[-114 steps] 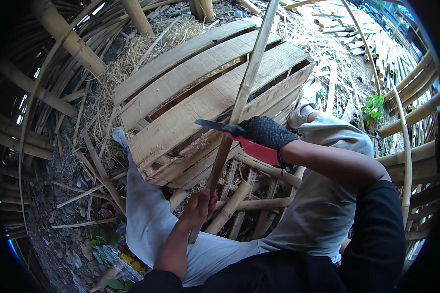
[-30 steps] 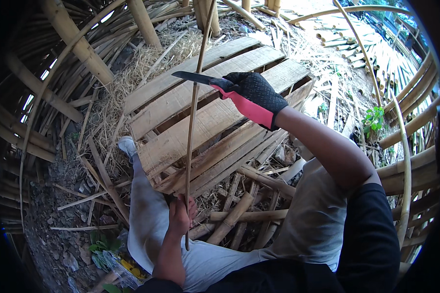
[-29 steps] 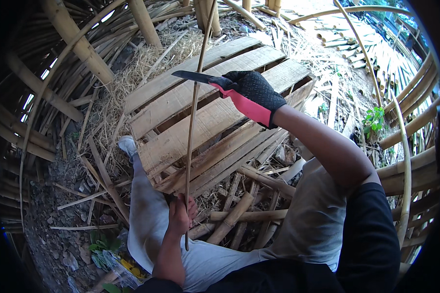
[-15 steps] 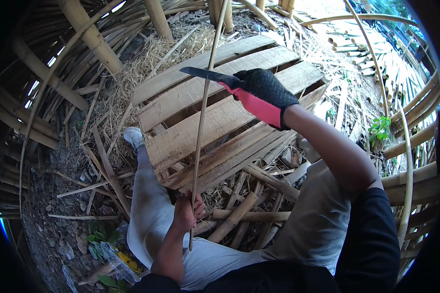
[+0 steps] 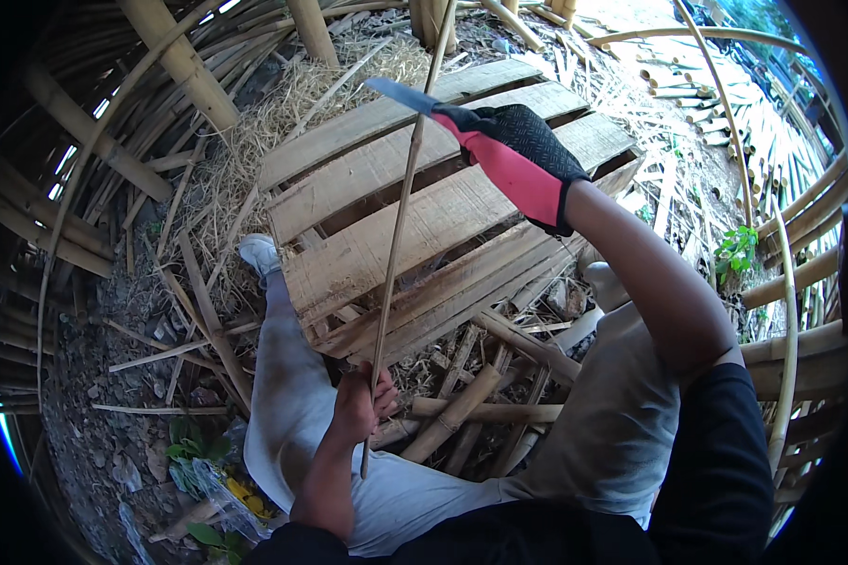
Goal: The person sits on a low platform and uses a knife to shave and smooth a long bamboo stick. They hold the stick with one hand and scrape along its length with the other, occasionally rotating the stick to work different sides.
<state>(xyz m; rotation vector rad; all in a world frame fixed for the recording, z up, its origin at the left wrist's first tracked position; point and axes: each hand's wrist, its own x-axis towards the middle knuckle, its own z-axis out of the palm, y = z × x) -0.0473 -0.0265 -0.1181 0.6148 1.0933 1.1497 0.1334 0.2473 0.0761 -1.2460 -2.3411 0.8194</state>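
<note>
A long, thin bamboo strip (image 5: pixel 402 202) slants up from my lap past the far edge of the wooden pallet (image 5: pixel 377 250). My bare left hand (image 5: pixel 363 400) is closed around its lower part, just short of the pallet's near edge. In a black and pink glove, my right hand (image 5: pixel 523 160) grips a knife over the pallet. The dark knife blade (image 5: pixel 400 95) points to the far left and crosses the strip high up; whether its edge touches the strip I cannot tell. The knife's handle is hidden inside the glove.
Cut bamboo pieces (image 5: pixel 457 414) lie crossed between my legs. Dry shavings (image 5: pixel 221 202) cover the ground left of the pallet. Bamboo poles (image 5: pixel 184 61) stand at the far left, and stacked bamboo (image 5: pixel 693 104) lies at the far right. A clear plastic bag (image 5: pixel 236 494) is beside my left leg.
My right hand and the knife have shifted slightly right, and the blade has tilted, its tip now higher and farther away. The strip's far end leans a little more right; my left hand keeps its hold.
</note>
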